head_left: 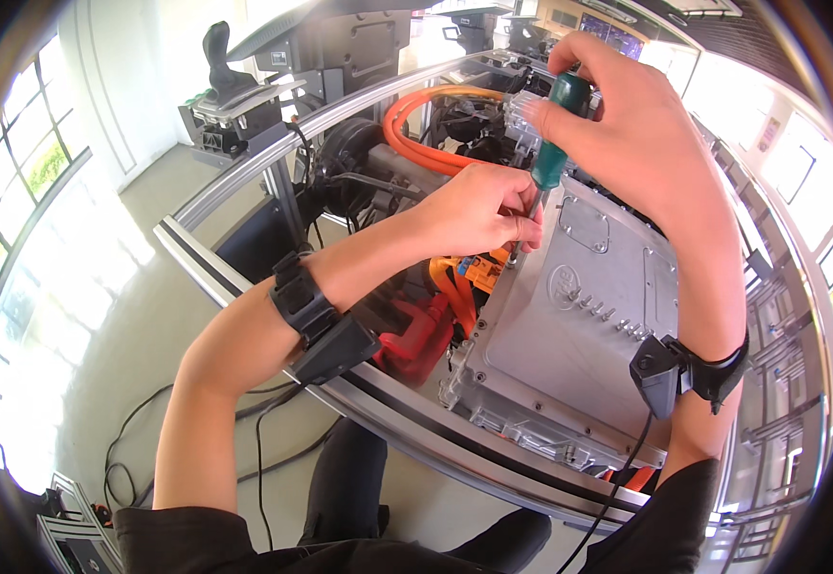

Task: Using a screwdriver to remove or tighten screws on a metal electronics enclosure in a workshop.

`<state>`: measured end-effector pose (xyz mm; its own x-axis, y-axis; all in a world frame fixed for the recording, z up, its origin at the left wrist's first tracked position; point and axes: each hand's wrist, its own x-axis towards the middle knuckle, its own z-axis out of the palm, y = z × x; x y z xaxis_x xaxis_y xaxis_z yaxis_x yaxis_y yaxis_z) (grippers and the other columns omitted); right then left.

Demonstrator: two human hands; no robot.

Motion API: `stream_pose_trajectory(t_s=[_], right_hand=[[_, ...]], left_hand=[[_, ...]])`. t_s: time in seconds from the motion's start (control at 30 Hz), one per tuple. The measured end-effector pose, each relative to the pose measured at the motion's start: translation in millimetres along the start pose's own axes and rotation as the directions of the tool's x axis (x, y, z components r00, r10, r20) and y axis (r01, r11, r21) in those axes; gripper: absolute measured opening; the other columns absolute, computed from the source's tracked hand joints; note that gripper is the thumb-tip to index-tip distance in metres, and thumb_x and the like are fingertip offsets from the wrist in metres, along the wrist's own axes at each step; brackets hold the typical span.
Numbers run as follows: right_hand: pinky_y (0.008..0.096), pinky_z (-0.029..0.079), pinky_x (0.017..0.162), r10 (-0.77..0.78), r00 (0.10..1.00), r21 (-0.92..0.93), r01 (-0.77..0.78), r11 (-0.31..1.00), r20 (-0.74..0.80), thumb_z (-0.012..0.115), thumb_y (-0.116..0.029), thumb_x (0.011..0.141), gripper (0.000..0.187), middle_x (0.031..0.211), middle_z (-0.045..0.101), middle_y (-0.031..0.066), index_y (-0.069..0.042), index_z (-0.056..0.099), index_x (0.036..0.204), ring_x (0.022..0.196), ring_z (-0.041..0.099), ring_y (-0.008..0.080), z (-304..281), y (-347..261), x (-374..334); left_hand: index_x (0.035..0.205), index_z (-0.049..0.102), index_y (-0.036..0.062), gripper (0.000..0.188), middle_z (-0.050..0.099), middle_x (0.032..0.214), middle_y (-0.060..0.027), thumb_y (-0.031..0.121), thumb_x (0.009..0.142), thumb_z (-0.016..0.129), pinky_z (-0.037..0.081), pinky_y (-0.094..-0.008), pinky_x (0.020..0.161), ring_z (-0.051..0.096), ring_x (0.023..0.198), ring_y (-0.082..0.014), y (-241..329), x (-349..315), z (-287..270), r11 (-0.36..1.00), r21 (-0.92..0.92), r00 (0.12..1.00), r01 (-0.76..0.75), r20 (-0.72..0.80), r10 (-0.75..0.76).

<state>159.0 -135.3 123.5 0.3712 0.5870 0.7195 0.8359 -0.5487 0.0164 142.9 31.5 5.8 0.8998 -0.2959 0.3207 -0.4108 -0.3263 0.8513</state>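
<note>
Screwdriver [549, 165] (green-handled) within right grip [627, 129]

Your right hand [627, 120] holds a green-handled screwdriver [550, 165] from above; your left hand [481, 210] pinches it lower down, at the edge of a silver metal housing [541, 335]. Orange cables [440, 163] loop beyond, inside a metal frame [234, 176].

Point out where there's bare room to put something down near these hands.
The smooth top of the silver housing has bare room between its row of studs and its bolted near edge. Pale floor shows between the silver frame and the windows. Around the left hand and right hand it's crowded: green-handled tool, orange cables, orange connector.
</note>
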Motion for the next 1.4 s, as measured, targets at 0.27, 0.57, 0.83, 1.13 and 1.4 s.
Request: stream_pose_trajectory(t_s=[0.27,0.57,0.83,1.13,1.4], right_hand=[[0.0433,0.049,0.083,-0.099,0.995,-0.126,0.098,0.987,-0.004,0.063,-0.017,0.081,0.025,0.091,0.065,0.0180,-0.001,0.061,0.100,0.086,0.063,0.0363,7,13,-2],[0.0394,0.047,0.060,-0.126,0.882,-0.200,0.037,0.979,-0.454,0.063,-0.008,0.081,0.016,0.071,0.061,0.0178,0.005,0.063,0.091,0.062,0.060,0.0284,-8,-47,-1],[0.0353,0.048,0.064,-0.241,0.737,-0.056,0.267,0.962,-0.631,0.064,-0.003,0.074,0.010,0.072,0.063,0.0171,0.004,0.062,0.080,0.068,0.063,0.0280,-27,-23,4],[0.0236,0.039,0.059,-0.252,0.523,-0.068,0.345,0.936,-0.814,0.057,0.000,0.081,0.004,0.071,0.056,-0.0013,-0.002,0.060,0.083,0.064,0.052,0.0062,-38,-8,16],[0.0256,0.037,0.057,-0.501,0.510,-0.402,0.298,0.866,-0.700,0.058,-0.001,0.078,0.003,0.067,0.052,0.0031,0.002,0.057,0.078,0.061,0.048,0.0098,-43,-20,2]], left_hand=[[0.092,0.066,0.0000,0.018,0.071,0.080,-0.0097,0.012,0.083,0.075,0.052,-0.0352,0.072,0.069,0.077,-0.0215,-4,-3,-4,0.875,0.478,0.979,-0.077,0.204,-0.026],[0.101,0.063,0.0012,0.011,0.070,0.095,-0.0072,0.007,0.092,0.065,0.053,-0.0319,0.070,0.068,0.080,-0.0167,-8,1,-1,0.969,0.246,0.999,-0.037,0.040,0.028],[0.107,0.060,0.0013,0.010,0.068,0.091,-0.0080,0.009,0.101,0.055,0.058,-0.0289,0.073,0.067,0.081,-0.0142,-2,2,-7,0.972,-0.232,0.999,-0.045,0.019,0.050],[0.105,0.067,0.0016,0.013,0.062,0.088,-0.0036,0.005,0.097,0.057,0.052,-0.0286,0.074,0.060,0.077,-0.0113,-8,1,-3,0.991,0.123,0.994,-0.049,0.107,0.035],[0.107,0.067,0.0026,0.014,0.063,0.098,-0.0097,0.006,0.094,0.061,0.051,-0.0358,0.080,0.063,0.089,-0.0251,-5,-2,25,0.870,0.334,0.929,-0.362,0.207,0.307]])
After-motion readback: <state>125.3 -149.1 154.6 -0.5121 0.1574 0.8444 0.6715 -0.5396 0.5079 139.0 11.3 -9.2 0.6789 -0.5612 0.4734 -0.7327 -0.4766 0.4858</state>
